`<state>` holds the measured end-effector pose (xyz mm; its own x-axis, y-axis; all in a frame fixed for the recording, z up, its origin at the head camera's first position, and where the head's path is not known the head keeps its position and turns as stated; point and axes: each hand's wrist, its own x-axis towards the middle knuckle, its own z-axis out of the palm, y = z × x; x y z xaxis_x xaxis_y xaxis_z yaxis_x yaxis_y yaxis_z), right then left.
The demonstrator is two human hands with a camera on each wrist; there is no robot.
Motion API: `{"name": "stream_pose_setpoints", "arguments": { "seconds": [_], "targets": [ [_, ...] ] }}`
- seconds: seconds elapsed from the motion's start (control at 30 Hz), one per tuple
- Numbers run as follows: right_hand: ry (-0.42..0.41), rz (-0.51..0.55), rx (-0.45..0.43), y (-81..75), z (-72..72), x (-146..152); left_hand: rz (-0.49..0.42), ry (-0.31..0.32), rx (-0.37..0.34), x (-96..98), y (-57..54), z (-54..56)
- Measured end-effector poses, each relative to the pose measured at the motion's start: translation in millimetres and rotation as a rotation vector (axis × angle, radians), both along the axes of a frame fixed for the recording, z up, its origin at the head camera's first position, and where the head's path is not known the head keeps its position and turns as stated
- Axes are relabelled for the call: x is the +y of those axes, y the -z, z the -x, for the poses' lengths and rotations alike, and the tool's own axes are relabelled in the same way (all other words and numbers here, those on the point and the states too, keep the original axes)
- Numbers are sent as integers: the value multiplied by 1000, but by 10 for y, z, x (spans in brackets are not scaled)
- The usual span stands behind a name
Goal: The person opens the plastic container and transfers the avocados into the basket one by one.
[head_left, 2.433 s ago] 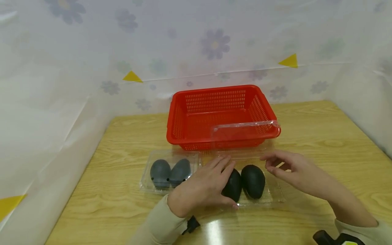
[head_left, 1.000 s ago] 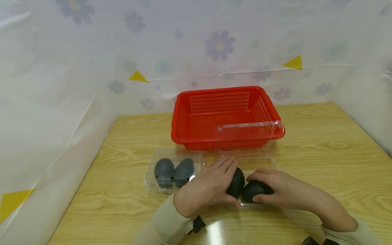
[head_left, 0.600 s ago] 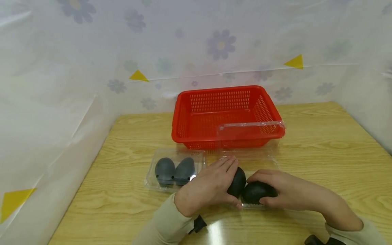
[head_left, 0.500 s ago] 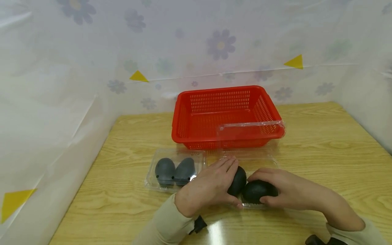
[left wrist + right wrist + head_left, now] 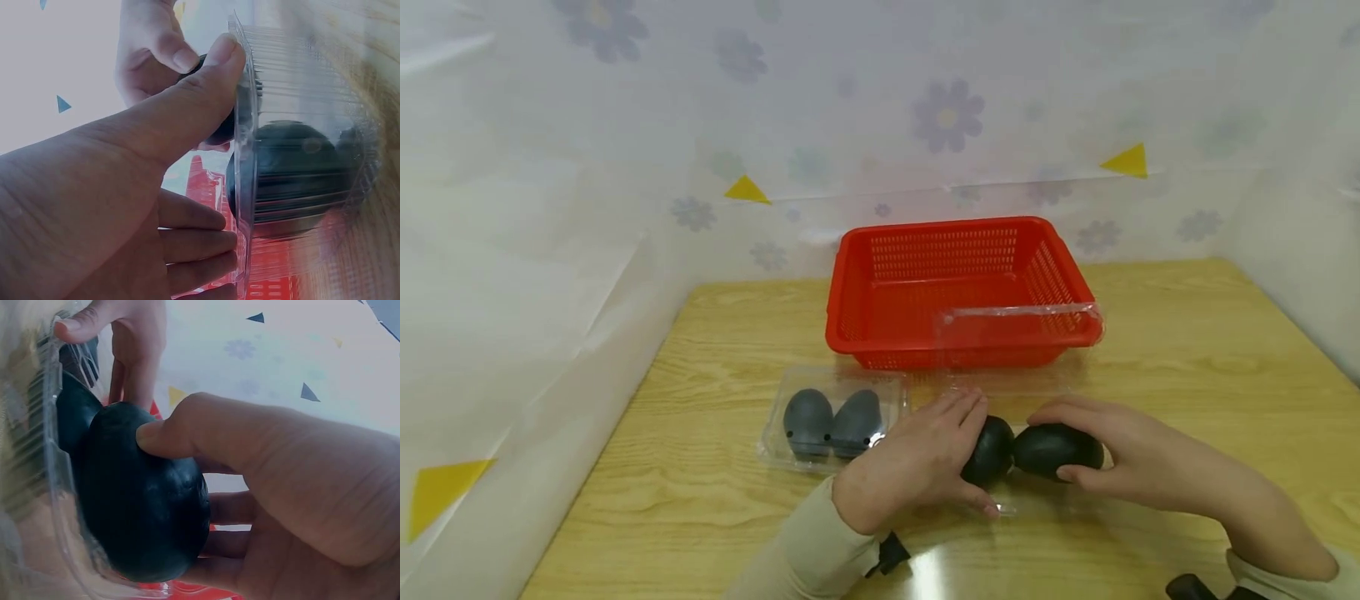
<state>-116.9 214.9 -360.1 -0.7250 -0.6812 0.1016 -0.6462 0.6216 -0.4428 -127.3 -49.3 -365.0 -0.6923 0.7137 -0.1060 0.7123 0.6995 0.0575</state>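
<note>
In the head view my right hand [image 5: 1142, 454] grips a dark, smooth avocado [image 5: 1056, 450], thumb in front and fingers behind. The right wrist view shows this avocado [image 5: 144, 500] tilted at the rim of a clear plastic clamshell box [image 5: 59, 481]. A second dark avocado [image 5: 992, 450] sits in the box beside it, partly hidden by my left hand [image 5: 913, 467]. That hand lies with fairly straight fingers across the box, its thumb touching the rim [image 5: 247, 156] in the left wrist view. The box's lid [image 5: 1015, 315] stands raised at the back.
A red plastic basket [image 5: 880, 346] stands behind the raised lid. Left of the open box is a closed clear box [image 5: 769, 450] with two more avocados [image 5: 808, 423] inside. Wood-grain tabletop [image 5: 700, 467] surrounds them; a flowered white sheet [image 5: 850, 100] hangs behind.
My right hand came in from the right and took hold of the right avocado. It has since turned it sideways and shifted it slightly right and up. My left hand stays on the box.
</note>
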Motion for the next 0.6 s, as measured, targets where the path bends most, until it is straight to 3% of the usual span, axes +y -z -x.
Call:
{"name": "stream_pose_setpoints", "arguments": {
  "seconds": [0.33,0.6],
  "targets": [
    [-13,18,29,-100,-2,82,17,6,-14,6,1,-5],
    [-2,-44,57,-236,36,104,23,-5,-14,5,-2,2]
  ]
}}
